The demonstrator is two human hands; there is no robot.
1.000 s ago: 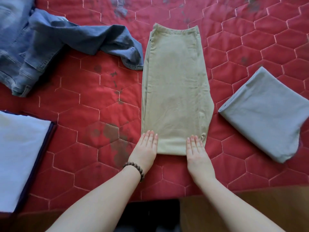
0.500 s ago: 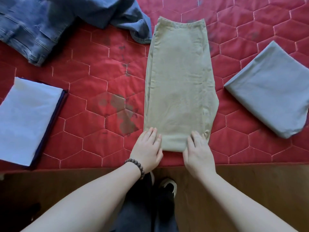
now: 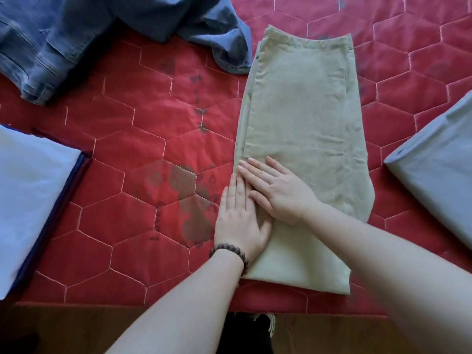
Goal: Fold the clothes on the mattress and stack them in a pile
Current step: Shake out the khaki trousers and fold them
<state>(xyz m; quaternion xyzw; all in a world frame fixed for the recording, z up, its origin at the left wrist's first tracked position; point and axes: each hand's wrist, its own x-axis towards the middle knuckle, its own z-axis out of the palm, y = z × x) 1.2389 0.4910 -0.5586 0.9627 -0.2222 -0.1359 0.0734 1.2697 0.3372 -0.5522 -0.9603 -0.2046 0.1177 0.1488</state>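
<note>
Both palms flat — left hand (image 3: 241, 221), right hand (image 3: 279, 191) — at khaki trousers' (image 3: 304, 118) left edge

Trousers (image 3: 301, 139) on mattress (image 3: 132, 139) (jeans (image 3: 51, 39) behind-left)

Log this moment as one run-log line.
step: smoothing khaki trousers | left hand: flat on left edge | right hand: flat, overlapping left | denim jeans: unfolded | mattress

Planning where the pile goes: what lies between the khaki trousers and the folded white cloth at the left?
In the head view, only bare red mattress, with dark stains, lies between the khaki trousers and the white cloth.
</note>
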